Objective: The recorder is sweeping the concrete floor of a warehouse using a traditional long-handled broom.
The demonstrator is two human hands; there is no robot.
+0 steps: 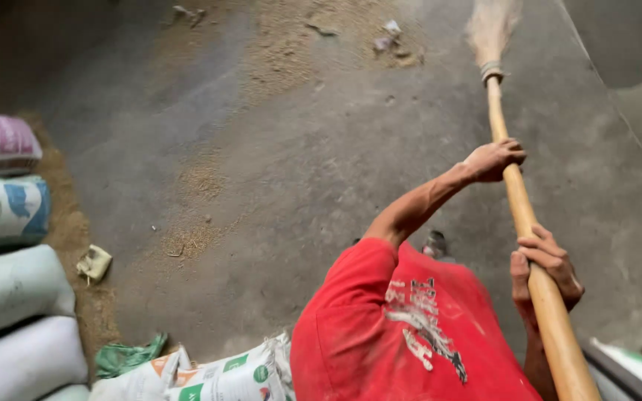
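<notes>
Both hands grip broom handle (521, 215): left hand (493, 159) higher, right hand (548, 271) lower; bristles blurred, probably on floor.

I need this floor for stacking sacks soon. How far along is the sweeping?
Partway. Done: the grey floor near the person is mostly bare. In hand: the left hand and right hand grip the broom, its bristles at the far dust. Left: husk patches, the husk pile with scraps and a crumpled paper by the sacks.

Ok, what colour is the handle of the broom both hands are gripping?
The broom handle is a light yellowish tan, like plain wood, clearest in the head view.
</notes>
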